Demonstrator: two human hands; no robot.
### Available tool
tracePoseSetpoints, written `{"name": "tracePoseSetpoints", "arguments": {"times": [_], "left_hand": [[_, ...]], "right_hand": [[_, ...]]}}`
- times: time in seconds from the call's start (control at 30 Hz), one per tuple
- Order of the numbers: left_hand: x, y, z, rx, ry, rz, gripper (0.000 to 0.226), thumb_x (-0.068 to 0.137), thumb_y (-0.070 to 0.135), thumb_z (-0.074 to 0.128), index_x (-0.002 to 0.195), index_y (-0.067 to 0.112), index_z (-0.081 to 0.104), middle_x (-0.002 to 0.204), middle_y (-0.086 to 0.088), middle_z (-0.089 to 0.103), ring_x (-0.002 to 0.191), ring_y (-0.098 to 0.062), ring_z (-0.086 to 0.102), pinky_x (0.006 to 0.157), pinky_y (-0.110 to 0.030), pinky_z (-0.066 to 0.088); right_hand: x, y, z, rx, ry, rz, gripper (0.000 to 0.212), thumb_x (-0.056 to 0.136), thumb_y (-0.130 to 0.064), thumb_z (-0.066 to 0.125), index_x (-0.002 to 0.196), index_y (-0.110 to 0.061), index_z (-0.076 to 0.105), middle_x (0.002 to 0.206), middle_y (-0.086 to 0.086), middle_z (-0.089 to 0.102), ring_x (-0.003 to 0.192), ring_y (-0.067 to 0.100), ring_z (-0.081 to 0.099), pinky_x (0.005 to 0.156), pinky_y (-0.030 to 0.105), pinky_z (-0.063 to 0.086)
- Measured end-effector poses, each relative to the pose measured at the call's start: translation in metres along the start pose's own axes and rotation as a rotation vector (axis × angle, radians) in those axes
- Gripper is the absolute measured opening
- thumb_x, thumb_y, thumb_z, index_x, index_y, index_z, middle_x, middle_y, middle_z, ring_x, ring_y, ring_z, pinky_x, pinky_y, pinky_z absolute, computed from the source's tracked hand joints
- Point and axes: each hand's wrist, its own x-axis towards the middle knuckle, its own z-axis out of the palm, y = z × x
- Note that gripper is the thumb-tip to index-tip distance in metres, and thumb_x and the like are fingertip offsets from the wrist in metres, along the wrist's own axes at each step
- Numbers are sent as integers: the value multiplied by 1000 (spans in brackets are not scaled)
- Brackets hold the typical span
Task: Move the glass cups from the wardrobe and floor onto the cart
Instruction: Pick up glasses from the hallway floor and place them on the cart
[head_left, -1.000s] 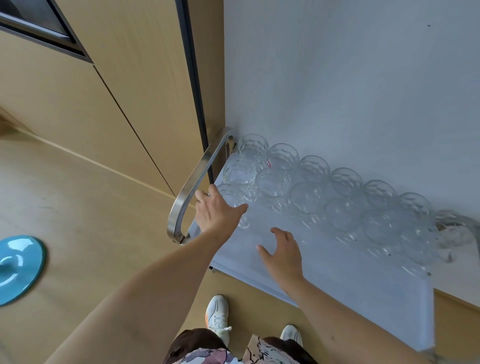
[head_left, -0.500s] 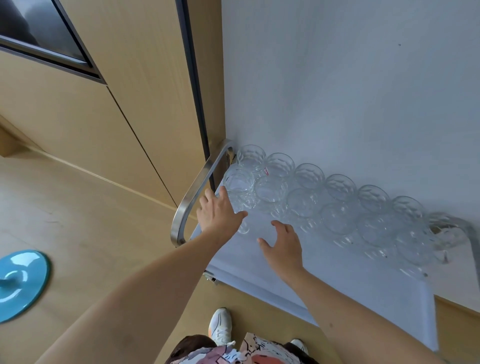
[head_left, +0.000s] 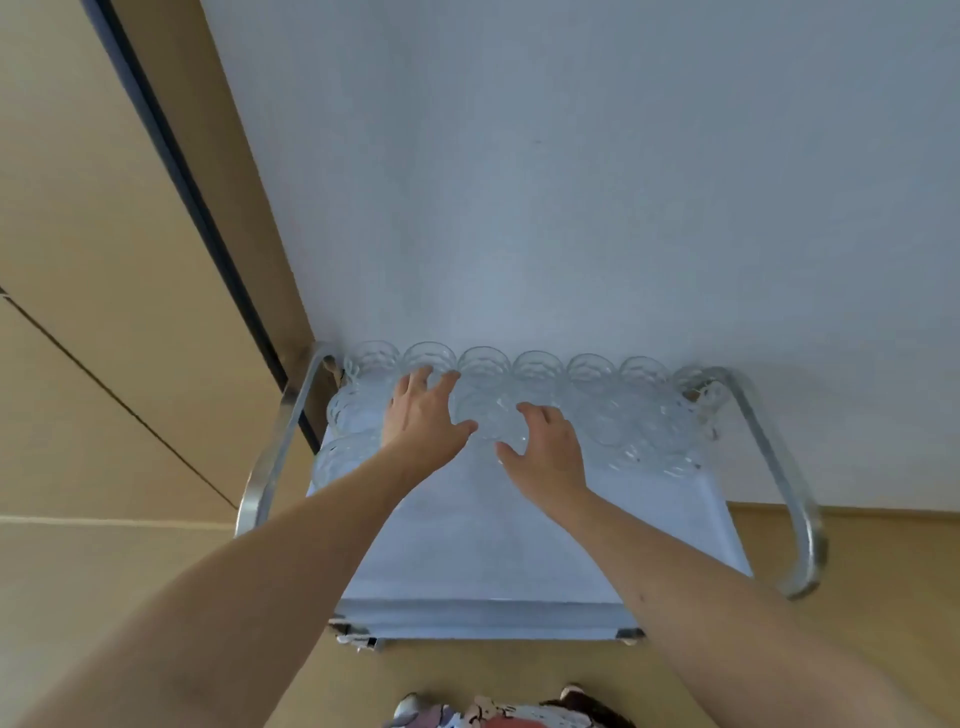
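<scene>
Cart (head_left: 483, 551) carrying rows of glass cups (head_left: 537, 369), left hand (head_left: 423, 418) spread over them, right hand (head_left: 545, 447) relaxed, grasping nothing

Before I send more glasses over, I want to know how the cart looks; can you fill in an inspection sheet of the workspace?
Surface: cart top with a pale blue cover, its near half bare; metal handles at both ends.
Job's things: glass cups packed in rows along the cart's far edge, against the wall; one more cup at the near left.
Clutter: nothing seen.
Hands: left hand lies spread over the cups at the left; right hand has its fingers curled at a cup in the middle, grip unclear.
Cables: nothing seen.
Surroundings: white wall behind the cart, wooden panels to the left, wooden floor, the person's shoes below.
</scene>
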Motion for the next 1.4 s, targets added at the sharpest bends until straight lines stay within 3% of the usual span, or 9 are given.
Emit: {"name": "tracePoseSetpoints", "arguments": {"times": [0.23,0.5,0.73,0.93,1.4], "left_hand": [[-2,97,27,19,-147,335,77,87,47,71,153,28,37,161,-10,29,148,-31,22,118,-47,31],[-42,219,38,48,-179,623,76,88,46,70,153,28,36,159,-10,33,146,-33,28,117,-48,33],[-131,349,71,57,-216,855,74,88,43,69,153,26,37,159,-12,33,148,-32,25,117,-50,31],[-217,451,107,94,-272,998,74,90,41,65,155,28,32,162,-10,28,150,-32,21,117,-49,31],[-386,633,172,53,-374,1324,78,88,42,68,155,27,32,159,-12,31,144,-33,30,111,-48,36]], "right_hand": [[-30,53,-67,-115,147,200,67,94,-44,65,151,-18,41,150,9,43,136,33,38,109,42,38],[-97,125,-167,-150,344,354,71,93,-47,64,153,-21,37,149,9,43,133,34,39,107,44,37],[-209,209,-249,-57,499,526,72,92,-44,63,155,-25,34,156,7,36,141,31,30,115,45,32],[-318,284,-308,-95,595,722,72,91,-46,65,154,-23,36,151,8,45,134,33,40,108,44,35],[-526,399,-390,-130,743,1024,74,92,-48,63,155,-25,35,155,6,42,137,34,39,111,45,37]]}}
